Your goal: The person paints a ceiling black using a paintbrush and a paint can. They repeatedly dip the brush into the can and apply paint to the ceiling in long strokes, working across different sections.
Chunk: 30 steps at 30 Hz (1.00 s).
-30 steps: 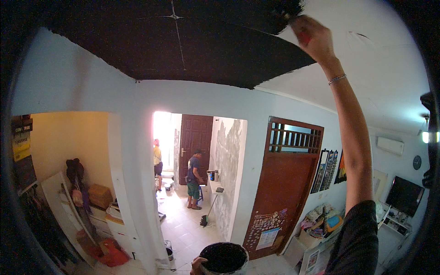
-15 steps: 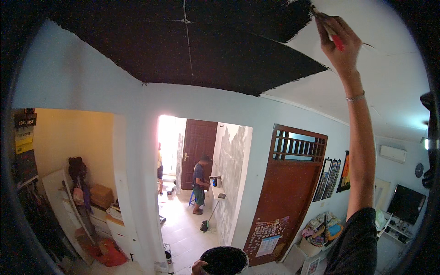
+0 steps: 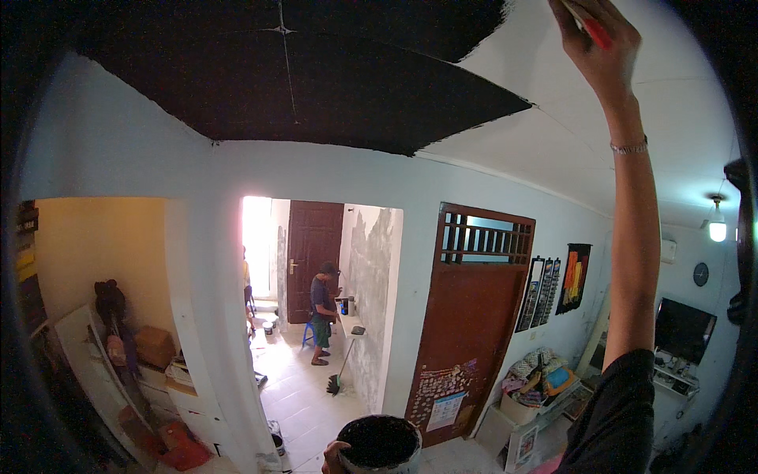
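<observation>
Raised at the upper right, my right hand (image 3: 606, 51) is closed round a paintbrush (image 3: 598, 33) whose handle has a red end. The bristles lie beyond the top edge of the view. The white ceiling (image 3: 568, 150) bears a broad patch of black paint (image 3: 355, 87) with ragged edges, left of that hand. At the bottom centre, my left hand (image 3: 333, 458) grips the rim of a bucket (image 3: 414, 460) with dark paint in it; most of the hand is hidden.
Through a doorway, a person (image 3: 321, 312) stands by a small shelf, with a broom (image 3: 335, 383) nearby. A brown door (image 3: 474, 332) is on the right, beside a cluttered cabinet (image 3: 493, 430). A lit bulb (image 3: 717, 231) hangs at far right. Boxes (image 3: 155, 345) fill the left alcove.
My right hand has moved right and up, away from the black paint's edge, taking the brush tip out of view. The whole scene has shifted left as my head turned.
</observation>
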Motion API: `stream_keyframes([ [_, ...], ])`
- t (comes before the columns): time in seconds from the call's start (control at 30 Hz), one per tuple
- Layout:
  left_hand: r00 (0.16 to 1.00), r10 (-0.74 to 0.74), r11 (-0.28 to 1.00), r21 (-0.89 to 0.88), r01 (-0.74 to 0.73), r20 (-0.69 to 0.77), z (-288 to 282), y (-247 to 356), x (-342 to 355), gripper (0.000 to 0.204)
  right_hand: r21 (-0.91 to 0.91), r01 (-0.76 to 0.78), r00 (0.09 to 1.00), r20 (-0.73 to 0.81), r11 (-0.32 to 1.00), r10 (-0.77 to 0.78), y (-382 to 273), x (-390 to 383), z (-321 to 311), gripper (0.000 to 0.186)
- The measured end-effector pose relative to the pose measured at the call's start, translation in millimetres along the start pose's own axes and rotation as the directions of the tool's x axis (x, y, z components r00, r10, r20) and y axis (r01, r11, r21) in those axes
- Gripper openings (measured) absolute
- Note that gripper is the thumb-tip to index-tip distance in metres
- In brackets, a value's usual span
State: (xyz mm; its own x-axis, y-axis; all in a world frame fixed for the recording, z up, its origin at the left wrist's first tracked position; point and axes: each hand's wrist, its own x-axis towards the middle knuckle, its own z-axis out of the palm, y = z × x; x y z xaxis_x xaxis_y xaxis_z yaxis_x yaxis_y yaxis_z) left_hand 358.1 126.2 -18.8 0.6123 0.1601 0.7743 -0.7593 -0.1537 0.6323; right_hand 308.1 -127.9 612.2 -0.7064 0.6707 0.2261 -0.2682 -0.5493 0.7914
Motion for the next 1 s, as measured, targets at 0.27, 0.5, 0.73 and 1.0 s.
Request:
stream_keyframes([
  [0.27,0.998,-0.006,0.999,-0.031,0.008,0.055,4.4,10.2,-2.0,0.115,0.018,-0.024,0.914,0.406,1.000,0.015,-30.0,-35.3,51.4,0.016],
  [0.5,0.984,-0.126,0.985,-0.104,0.139,0.123,3.8,21.1,5.3,0.116,0.084,-0.109,0.986,0.134,0.990,0.097,16.7,17.8,-7.5,0.010],
  [0.73,0.954,-0.229,0.972,-0.005,0.234,0.196,-7.2,18.1,12.9,0.113,-0.226,-0.035,0.935,-0.351,0.973,-0.048,-19.5,6.6,-19.2,0.013],
  [1.0,0.984,-0.158,0.983,-0.086,0.165,0.081,-1.4,16.9,-1.0,0.111,-0.331,-0.062,0.996,0.035,0.942,0.078,-37.1,-86.8,94.0,0.047],
])
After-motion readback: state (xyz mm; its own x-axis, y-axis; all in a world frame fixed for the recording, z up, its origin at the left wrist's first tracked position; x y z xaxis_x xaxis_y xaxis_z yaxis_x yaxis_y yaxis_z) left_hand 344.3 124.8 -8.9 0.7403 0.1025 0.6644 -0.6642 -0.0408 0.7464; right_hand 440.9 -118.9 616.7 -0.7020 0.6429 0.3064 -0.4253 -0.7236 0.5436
